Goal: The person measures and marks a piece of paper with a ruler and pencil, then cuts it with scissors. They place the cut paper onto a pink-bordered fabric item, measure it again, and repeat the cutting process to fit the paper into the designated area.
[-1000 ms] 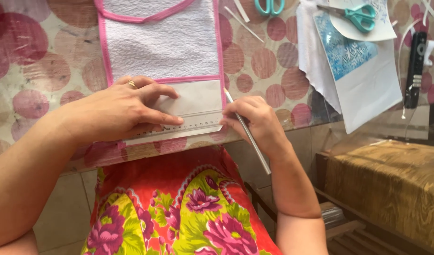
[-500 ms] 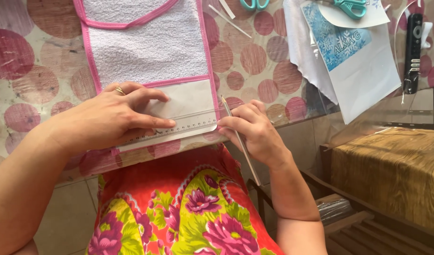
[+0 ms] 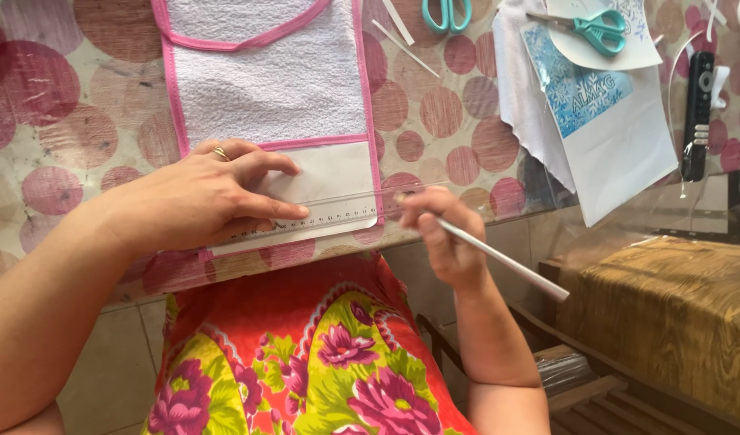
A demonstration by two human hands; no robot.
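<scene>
While reading the layout at the near edge of the table (image 3: 64,121), take each item in turn.

Left hand (image 3: 201,197): spread flat, fingers close together, pressing the clear ruler (image 3: 338,217) down; ring (image 3: 219,153) on one finger.

Clear ruler: laid left to right across the plain white band (image 3: 330,181) at the near end of the bib (image 3: 273,80), right end just past the pink trim.

Bib: white terry with pink binding, flat on the spotted table cover, near end at the table edge, directly ahead.

Right hand (image 3: 438,234): closed on a thin white pencil (image 3: 507,262), pinched between thumb and fingers, just right of the ruler's right end. Shaft slanting away to the near right, over the lap. Tip hidden behind the fingers; contact with cloth or ruler not discernible.

Step in hand, as judged: ruling or marking along the ruler on the white band, with the pencil poised at the right end.

For the next move, as judged: keep firm, even left-hand pressure so that the ruler cannot creep on the cloth; set the tip against the ruler's edge; draw lightly to avoid dragging the fabric.

Farther off, well apart: two teal scissors (image 3: 446,12) and paper sheets (image 3: 628,153) at the far right.
</scene>
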